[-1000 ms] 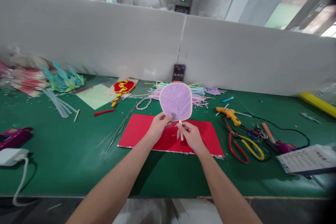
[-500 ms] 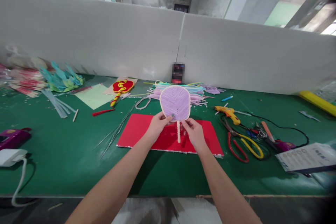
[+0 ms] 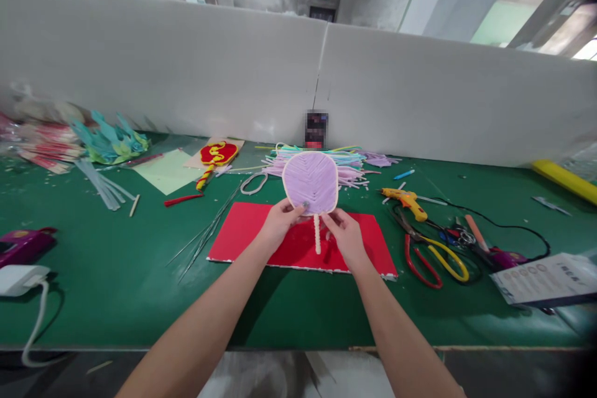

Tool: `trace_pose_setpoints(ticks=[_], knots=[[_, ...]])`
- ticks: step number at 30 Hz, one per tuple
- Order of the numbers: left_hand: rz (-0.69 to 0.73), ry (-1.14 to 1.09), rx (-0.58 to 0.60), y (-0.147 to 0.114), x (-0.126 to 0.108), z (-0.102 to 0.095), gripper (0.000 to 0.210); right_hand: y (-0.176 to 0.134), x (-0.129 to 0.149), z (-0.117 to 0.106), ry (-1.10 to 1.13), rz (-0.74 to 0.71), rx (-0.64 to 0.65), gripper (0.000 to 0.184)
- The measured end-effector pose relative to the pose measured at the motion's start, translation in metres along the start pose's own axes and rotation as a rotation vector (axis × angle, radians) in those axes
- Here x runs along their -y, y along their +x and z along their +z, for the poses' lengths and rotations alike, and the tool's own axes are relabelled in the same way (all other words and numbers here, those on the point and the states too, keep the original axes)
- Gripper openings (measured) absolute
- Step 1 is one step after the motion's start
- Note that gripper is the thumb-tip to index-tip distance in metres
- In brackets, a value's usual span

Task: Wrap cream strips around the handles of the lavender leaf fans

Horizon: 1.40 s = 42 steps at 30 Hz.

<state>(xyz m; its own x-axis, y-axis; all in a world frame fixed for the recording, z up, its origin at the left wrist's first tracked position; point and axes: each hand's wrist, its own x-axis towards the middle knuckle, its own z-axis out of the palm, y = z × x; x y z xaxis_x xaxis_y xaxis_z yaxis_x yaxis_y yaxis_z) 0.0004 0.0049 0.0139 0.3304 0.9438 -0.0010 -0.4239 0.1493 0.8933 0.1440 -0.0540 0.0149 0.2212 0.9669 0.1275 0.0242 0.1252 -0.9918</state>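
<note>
A round purple fan [image 3: 310,180] with a cream rim and a twisted cream handle [image 3: 318,236] is held up before me. My left hand [image 3: 282,221] pinches its lower left edge, thumb on the front face. At the lower right edge, close beside the top of the handle, my right hand [image 3: 344,231] grips it with the fingertips. Below the fan lies a red board [image 3: 252,230] with a ragged white front edge. Behind the fan spreads a pile of purple and teal pipe cleaners [image 3: 275,165], partly hidden by it.
On the right lie a yellow glue gun [image 3: 407,202], pliers [image 3: 422,255] with red and yellow handles, and a white box [image 3: 545,280]. Thin wires [image 3: 205,236] and a red and yellow fan [image 3: 219,153] are at left. A grey partition [image 3: 186,68] stands behind.
The fan has shifted very slightly to the left, its top tipping a little. Both hands keep the same hold on it.
</note>
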Motion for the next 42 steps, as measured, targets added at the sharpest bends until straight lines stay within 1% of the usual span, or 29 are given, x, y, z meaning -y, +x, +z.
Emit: trace_pose_setpoints(ticks=[2,5,8,11,14,17,20,25,28,31,34,38,42], knots=[[0.021,0.095,0.003,0.000,0.001,0.000,0.033,0.001,-0.001,0.000,0.059,0.017,-0.008,0.029],[0.049,0.242,0.029,-0.001,0.001,0.000,0.031,0.002,-0.004,0.000,0.066,0.022,-0.065,0.031],[-0.002,0.264,0.074,-0.002,0.002,0.002,0.034,0.002,-0.006,-0.001,0.080,0.003,-0.087,0.031],[-0.061,0.323,0.155,-0.003,0.002,0.003,0.031,0.001,-0.005,-0.002,0.104,0.002,-0.076,0.032],[-0.024,0.420,0.258,-0.005,0.003,0.003,0.029,0.000,-0.004,-0.001,0.095,0.006,-0.067,0.033],[0.022,0.459,0.300,-0.008,0.003,0.004,0.031,0.001,-0.003,-0.001,0.116,-0.005,-0.053,0.032],[0.062,0.482,0.302,-0.010,0.001,0.006,0.031,0.001,-0.004,-0.001,0.139,-0.013,-0.037,0.028],[0.149,0.565,0.279,-0.012,-0.001,0.008,0.032,0.000,-0.003,0.000,0.131,0.014,-0.016,0.031],[0.185,0.584,0.240,-0.012,-0.001,0.008,0.032,-0.001,0.001,0.004,0.175,-0.020,0.045,0.036],[0.169,0.553,0.201,-0.011,-0.002,0.008,0.031,-0.004,0.005,0.007,0.185,-0.009,0.176,0.044],[0.135,0.482,0.172,-0.009,-0.001,0.008,0.029,-0.006,0.008,0.007,0.181,0.029,0.281,0.046],[0.114,0.416,0.178,-0.008,0.001,0.008,0.031,-0.006,0.008,0.005,0.157,0.029,0.295,0.045],[0.103,0.403,0.182,-0.007,0.003,0.007,0.031,-0.006,0.007,0.004,0.115,0.014,0.292,0.042]])
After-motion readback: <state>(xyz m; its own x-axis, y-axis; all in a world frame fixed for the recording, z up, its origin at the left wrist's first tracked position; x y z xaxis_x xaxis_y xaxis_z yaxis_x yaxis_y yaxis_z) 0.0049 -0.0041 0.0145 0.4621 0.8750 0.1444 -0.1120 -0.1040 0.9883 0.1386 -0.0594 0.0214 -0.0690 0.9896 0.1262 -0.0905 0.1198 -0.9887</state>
